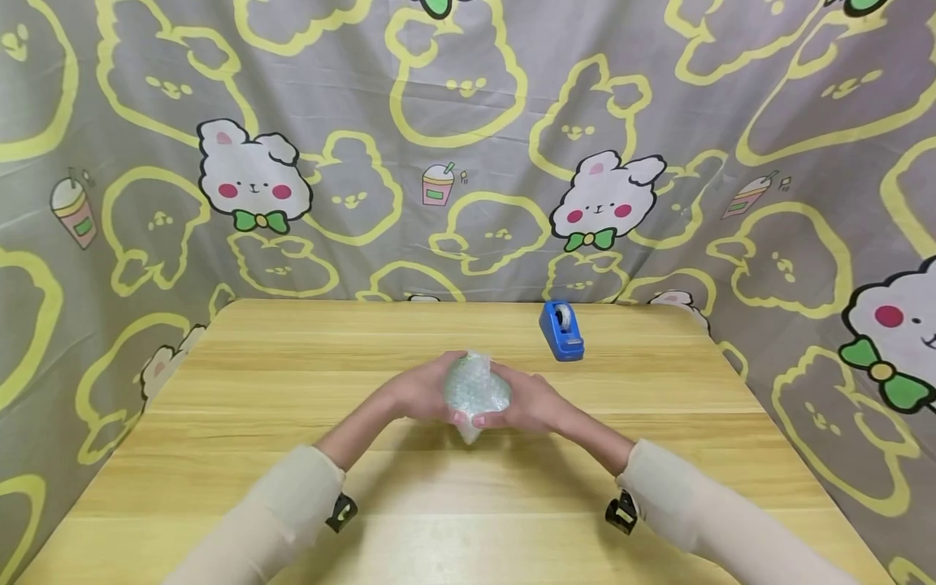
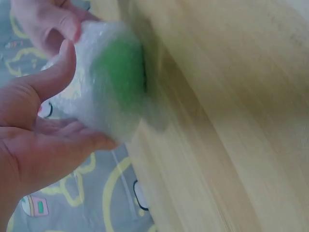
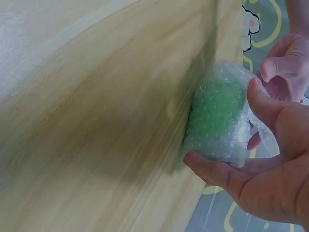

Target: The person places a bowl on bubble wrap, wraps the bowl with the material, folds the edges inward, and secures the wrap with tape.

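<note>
A bundle of clear bubble wrap (image 1: 475,386) with something green inside is between my two hands over the middle of the table. The left hand (image 1: 424,392) grips its left side, thumb on the near face. From the other side my right hand (image 1: 535,400) holds it, its thumb close to the left one. In the right wrist view the wrapped green thing (image 3: 217,113) looks rounded and block-like, and the wrap hides its kind. A loose tail of wrap points toward me in the head view.
A blue tape dispenser (image 1: 561,331) with a roll of clear tape stands at the back right of the wooden table (image 1: 292,357). A grey curtain (image 1: 351,97) with rabbit prints hangs behind the table and along both sides.
</note>
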### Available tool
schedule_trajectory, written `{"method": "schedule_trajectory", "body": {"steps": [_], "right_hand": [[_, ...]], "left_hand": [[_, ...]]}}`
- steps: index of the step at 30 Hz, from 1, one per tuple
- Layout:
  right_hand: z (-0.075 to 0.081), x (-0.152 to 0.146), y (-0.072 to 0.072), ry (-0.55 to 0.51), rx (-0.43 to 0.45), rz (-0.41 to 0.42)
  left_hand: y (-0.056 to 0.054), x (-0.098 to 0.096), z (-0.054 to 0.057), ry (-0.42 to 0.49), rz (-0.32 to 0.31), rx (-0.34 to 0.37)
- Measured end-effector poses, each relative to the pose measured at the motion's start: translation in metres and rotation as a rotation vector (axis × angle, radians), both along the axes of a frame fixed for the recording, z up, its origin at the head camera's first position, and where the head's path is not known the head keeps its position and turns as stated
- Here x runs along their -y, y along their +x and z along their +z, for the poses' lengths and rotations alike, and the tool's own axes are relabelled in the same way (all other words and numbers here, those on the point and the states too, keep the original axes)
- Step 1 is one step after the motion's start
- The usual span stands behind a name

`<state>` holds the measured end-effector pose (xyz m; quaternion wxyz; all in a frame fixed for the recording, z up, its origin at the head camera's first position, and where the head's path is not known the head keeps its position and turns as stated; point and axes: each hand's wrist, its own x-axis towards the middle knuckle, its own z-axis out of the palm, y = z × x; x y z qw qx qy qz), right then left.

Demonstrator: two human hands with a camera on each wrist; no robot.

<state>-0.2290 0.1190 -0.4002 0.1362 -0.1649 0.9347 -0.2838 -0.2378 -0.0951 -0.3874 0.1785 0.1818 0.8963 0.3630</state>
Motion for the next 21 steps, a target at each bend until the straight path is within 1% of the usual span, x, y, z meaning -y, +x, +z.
{"method": "schedule_trajectory", "body": {"steps": [2,5,8,11,14,18,21], "right_hand": [[0.000,0.001,0.000,0.005,0.004,-0.013],[-0.001,0.002,-0.001,0.007,0.008,-0.024],[-0.002,0.002,-0.001,0.007,0.004,-0.029],[-0.002,0.002,-0.001,0.007,0.011,-0.031],[-0.001,0.003,0.000,0.012,0.014,-0.016],[0.001,0.004,0.002,0.019,0.018,0.006],[0.003,0.004,0.002,0.024,0.025,0.013]], "left_hand": [[-0.001,0.003,0.001,0.033,0.019,0.037],[0.000,0.004,0.000,0.061,0.068,0.045],[0.001,0.003,-0.003,0.068,0.101,0.001],[0.002,0.001,-0.006,0.057,0.118,-0.063],[0.003,-0.001,-0.008,0.040,0.125,-0.102],[0.004,-0.001,-0.009,0.018,0.130,-0.120],[0.005,-0.001,-0.009,0.012,0.118,-0.120]]}}
